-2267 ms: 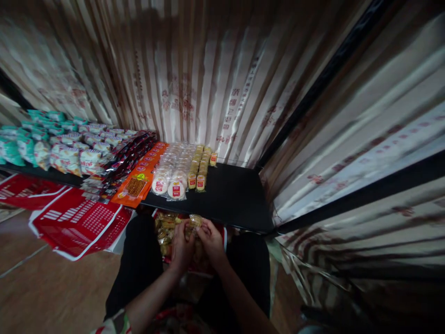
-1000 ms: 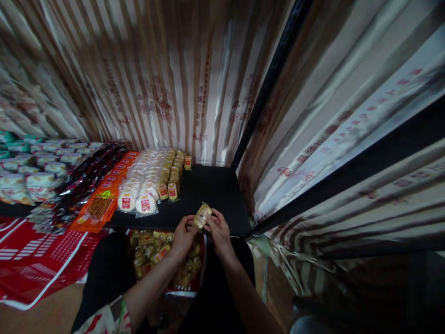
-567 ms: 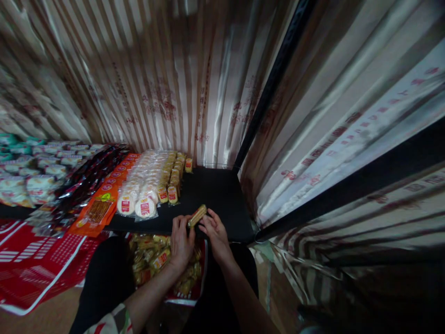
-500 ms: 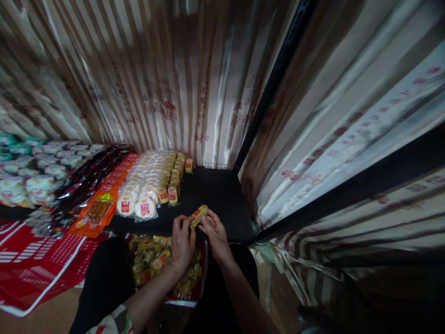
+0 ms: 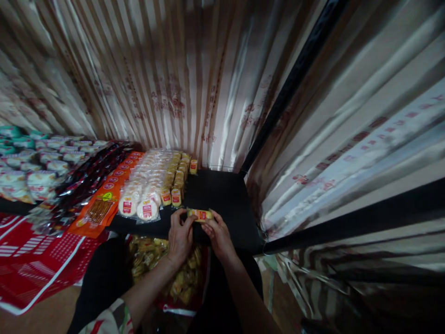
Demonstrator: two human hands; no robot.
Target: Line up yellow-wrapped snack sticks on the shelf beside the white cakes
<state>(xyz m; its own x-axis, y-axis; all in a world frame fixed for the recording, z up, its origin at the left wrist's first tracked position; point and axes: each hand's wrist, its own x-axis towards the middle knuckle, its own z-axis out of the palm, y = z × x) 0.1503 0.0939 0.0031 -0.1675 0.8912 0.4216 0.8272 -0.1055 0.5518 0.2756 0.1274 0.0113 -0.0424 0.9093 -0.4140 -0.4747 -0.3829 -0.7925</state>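
A small yellow snack packet with a red label is held level above the front of the black shelf. My left hand pinches its left end, and my right hand grips the right end. Below my forearms, between the knees, a red container holds many similar yellow packets. Rows of yellow packets stand upright on the shelf, left of and beyond my hands. One single packet stands at the back, starting another row.
Left of the yellow rows lie round white wrapped crackers, an orange snack bag, dark packets and white packets. A red basket sits at lower left. A black post and striped curtains enclose the shelf.
The packet has turned from a slanted position to level, with its red label now facing me. Both hands still hold it. The view has shifted slightly.
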